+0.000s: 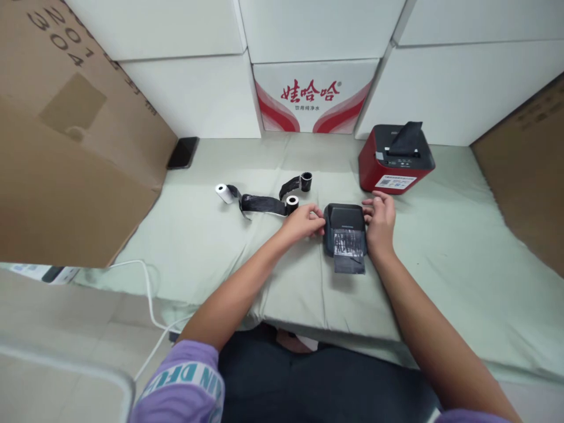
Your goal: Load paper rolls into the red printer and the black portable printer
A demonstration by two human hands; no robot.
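A small black printer (345, 226) lies on the pale green cloth (440, 270) in front of me, with a dark strip of paper (349, 254) coming out of its near side. My left hand (303, 222) grips the printer's left edge with curled fingers. On the printer's right side rests my right hand (379, 222), its fingers bent round the top corner. Left of my left hand lie three small paper rolls: a white one (224, 192) and two (292, 202) (306, 180) with dark strips unrolled.
A red and black printer (395, 160) with dark paper sticking up stands at the back right. White boxes and a red-printed carton (315, 97) line the back. Cardboard sheets (66, 147) flank both sides. A black phone (182, 153) lies at the back left. A white cable (150, 299) hangs off the near left.
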